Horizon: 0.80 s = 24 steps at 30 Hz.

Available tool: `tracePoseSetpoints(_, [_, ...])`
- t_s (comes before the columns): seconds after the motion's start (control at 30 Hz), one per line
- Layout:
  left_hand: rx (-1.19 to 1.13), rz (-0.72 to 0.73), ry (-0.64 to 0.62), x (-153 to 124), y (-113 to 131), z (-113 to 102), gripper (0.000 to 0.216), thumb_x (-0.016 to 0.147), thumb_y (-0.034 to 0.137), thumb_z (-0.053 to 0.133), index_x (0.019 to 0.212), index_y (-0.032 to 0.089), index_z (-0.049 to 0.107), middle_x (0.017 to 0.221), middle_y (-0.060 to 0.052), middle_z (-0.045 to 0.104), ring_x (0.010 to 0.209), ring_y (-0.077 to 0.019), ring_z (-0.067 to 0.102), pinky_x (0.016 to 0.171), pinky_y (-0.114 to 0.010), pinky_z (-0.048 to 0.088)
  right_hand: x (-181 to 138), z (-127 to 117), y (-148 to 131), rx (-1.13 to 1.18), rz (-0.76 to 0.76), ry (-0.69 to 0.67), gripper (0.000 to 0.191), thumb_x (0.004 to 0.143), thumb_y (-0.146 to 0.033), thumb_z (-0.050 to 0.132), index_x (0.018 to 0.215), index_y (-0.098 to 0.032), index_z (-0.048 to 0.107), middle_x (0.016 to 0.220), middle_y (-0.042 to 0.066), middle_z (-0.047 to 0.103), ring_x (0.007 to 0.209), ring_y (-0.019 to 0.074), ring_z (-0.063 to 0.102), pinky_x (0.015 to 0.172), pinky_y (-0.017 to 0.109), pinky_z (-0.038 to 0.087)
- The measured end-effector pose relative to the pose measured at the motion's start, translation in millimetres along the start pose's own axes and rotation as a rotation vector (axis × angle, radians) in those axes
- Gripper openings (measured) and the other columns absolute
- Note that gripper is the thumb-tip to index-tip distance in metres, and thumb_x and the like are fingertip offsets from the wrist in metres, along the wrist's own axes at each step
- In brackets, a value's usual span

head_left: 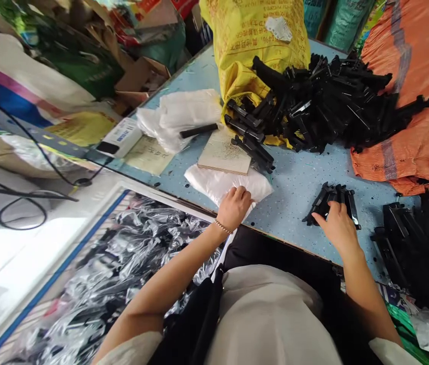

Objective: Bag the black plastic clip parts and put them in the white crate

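Note:
My left hand (235, 207) is closed, its fingers pinching the near edge of a stack of clear white plastic bags (214, 183) at the table's front edge. A small wooden board (225, 154) lies on top of that stack. Over to the right, my right hand (338, 225) curls its fingers over a small row of black plastic parts (321, 198), thumb at their near left side. The fingertips are partly hidden among the parts. Beyond them, a large heap of similar black parts (324, 106) spills from a yellow sack (252, 35).
An orange woven sack (408, 121) lies at the right, with more black parts (404, 233) below it. More plastic bags (189, 109) and a white box (123, 137) are at the back left. Left of my legs, a bin holds several bagged black parts (123, 274).

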<state>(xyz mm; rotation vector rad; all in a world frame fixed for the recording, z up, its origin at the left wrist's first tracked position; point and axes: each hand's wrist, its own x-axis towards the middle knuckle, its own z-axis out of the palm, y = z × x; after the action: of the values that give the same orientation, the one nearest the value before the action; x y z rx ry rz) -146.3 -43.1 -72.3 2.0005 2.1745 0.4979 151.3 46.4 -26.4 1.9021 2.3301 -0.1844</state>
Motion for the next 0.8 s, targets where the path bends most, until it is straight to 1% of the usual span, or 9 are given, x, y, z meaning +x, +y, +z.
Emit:
tracePoseSetpoints(0.13, [-0.295,-0.01,-0.077,14,-27,0,0.02,0.095,0.021,0.051,0.086,0.014,0.068,0.096,-0.012,0.067,0.091,-0.0218,0.064,0.087,-0.036,0.055,10,9,33,0.209,0.125,-0.091,0.073,0.082,-0.055,0.06,0.14,-0.012,0.047,0.112,0.016,0.067,0.092,0.0178,0.064,0.087,0.033,0.052])
tracePoseSetpoints(0.23, [-0.6,-0.109,-0.061,15,-41,-12,0.016,0.086,0.029,0.063,0.079,0.016,0.068,0.087,-0.006,0.065,0.079,-0.0165,0.062,0.076,-0.03,0.054,16,16,36,0.605,0.148,-0.117,0.069,0.076,-0.051,0.066,0.133,-0.014,0.054,0.107,0.011,0.069,0.088,0.0112,0.062,0.083,0.026,0.052])
tracePoseSetpoints(0.37, [-0.788,-0.198,-0.05,14,-36,-16,0.026,0.083,0.04,0.066,0.075,0.016,0.068,0.087,-0.005,0.066,0.077,-0.015,0.061,0.072,-0.028,0.051,5,21,-19,1.431,0.104,-0.451,0.068,0.063,-0.055,0.078,0.117,-0.018,0.061,0.099,0.004,0.069,0.083,0.0075,0.063,0.075,0.021,0.053])
tracePoseSetpoints(0.43, [-0.876,-0.246,-0.071,13,-27,-13,0.023,0.082,0.038,0.067,0.081,0.015,0.067,0.083,-0.005,0.067,0.073,-0.0142,0.061,0.067,-0.027,0.05,-2,23,-64,1.705,0.076,-0.649,0.061,0.057,-0.052,0.084,0.105,-0.019,0.064,0.092,0.003,0.071,0.077,0.0068,0.062,0.071,0.021,0.053])
tracePoseSetpoints(0.5, [-0.937,-0.282,-0.054,11,-21,-10,0.013,0.083,0.028,0.064,0.085,0.016,0.061,0.077,-0.004,0.067,0.066,-0.0135,0.06,0.061,-0.025,0.049,-4,26,-105,1.844,0.034,-0.816,0.061,0.057,-0.051,0.085,0.104,-0.019,0.064,0.098,0.003,0.072,0.081,0.0078,0.064,0.074,0.023,0.055])
tracePoseSetpoints(0.57, [-0.826,-0.209,0.04,7,-19,-12,0.003,0.085,0.015,0.055,0.084,0.016,0.056,0.083,-0.006,0.07,0.074,-0.0155,0.064,0.069,-0.029,0.053,1,29,-132,1.873,0.053,-0.825,0.057,0.056,-0.049,0.086,0.098,-0.018,0.063,0.096,0.003,0.073,0.084,0.008,0.065,0.077,0.023,0.056])
tracePoseSetpoints(0.63, [-0.523,-0.072,0.117,1,-23,-17,0.018,0.087,0.006,0.045,0.08,0.016,0.059,0.094,-0.01,0.071,0.089,-0.0199,0.066,0.083,-0.036,0.054,7,32,-141,1.85,0.103,-0.736,0.054,0.054,-0.045,0.086,0.093,-0.017,0.062,0.09,0.001,0.072,0.084,0.0069,0.064,0.076,0.019,0.055])
tracePoseSetpoints(0.73, [-0.139,0.044,0.097,-6,-29,-25,0.031,0.09,0.004,0.038,0.091,0.013,0.069,0.104,-0.015,0.071,0.096,-0.0258,0.065,0.088,-0.043,0.054,5,32,-126,1.8,0.14,-0.626,0.051,0.058,-0.043,0.085,0.096,-0.018,0.062,0.094,0.001,0.073,0.082,0.0049,0.064,0.074,0.015,0.054])
tracePoseSetpoints(0.8, [-0.119,0.064,0.103,-8,-29,-26,0.035,0.091,0.004,0.039,0.107,0.01,0.07,0.11,-0.016,0.07,0.098,-0.0254,0.066,0.089,-0.041,0.055,-6,29,-108,1.769,0.118,-0.705,0.051,0.062,-0.045,0.082,0.101,-0.019,0.063,0.099,0.004,0.074,0.081,0.0065,0.066,0.072,0.017,0.055])
